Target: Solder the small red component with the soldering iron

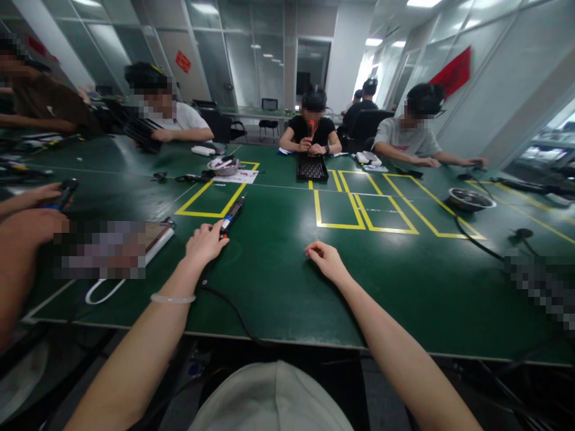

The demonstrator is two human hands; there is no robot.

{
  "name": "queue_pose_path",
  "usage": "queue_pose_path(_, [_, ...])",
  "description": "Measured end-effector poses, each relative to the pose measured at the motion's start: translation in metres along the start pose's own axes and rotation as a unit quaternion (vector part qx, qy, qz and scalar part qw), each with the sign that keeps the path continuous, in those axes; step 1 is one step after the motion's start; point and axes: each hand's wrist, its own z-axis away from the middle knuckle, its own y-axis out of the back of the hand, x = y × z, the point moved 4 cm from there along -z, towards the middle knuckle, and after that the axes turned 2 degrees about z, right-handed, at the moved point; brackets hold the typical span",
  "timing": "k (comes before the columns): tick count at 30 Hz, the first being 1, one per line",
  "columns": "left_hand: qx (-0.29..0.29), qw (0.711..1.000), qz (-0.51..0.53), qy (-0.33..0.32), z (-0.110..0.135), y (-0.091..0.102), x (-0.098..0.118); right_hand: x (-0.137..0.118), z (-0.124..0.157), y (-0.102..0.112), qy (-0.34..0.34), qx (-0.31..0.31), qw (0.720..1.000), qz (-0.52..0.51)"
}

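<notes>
Head view: the left hand (206, 242) lies palm down on the green counter (278, 281), left of the frame's middle, its fingers closed around the rear of a slim dark tool (233, 214). The tool points to the upper right, reaching the lower edge of a yellow-taped rectangle (204, 213); this grip seems meant to keep the tip clear of the hand. A black cable (233, 305) runs from beneath the left wrist over the near edge; whether it joins the tool is hidden. The right hand (327, 260) rests near the centre, fingers curled narrow, nothing visible in them, perhaps simply parked. The tape probably marks set places for things. At upper centre, a black tray (312, 178) holds small items or cells, too small to tell, beneath a co-worker's hands (305, 145). A round dish (220, 172) at upper left of centre contains mixed objects; the contents of a metal bowl (471, 208) at right are unclear.
</notes>
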Motion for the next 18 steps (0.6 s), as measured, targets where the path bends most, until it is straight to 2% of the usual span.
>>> queue_pose_path(5, [0.011,0.998,0.016,0.055,-0.016,0.000,-0.052,-0.001,0.000,0.000,0.003,-0.005,1.000,0.010])
queue_pose_path(8, [0.036,0.996,0.019,0.080,-0.022,-0.002,-0.071,0.000,0.000,0.000,0.008,-0.004,1.000,0.014])
queue_pose_path(11, [0.065,0.994,0.012,0.086,-0.021,-0.003,-0.076,0.001,0.000,-0.001,0.012,-0.006,1.000,0.015])
queue_pose_path(18, [0.150,0.986,0.032,0.066,-0.013,0.003,-0.068,0.000,-0.001,0.000,0.012,-0.010,1.000,0.023])
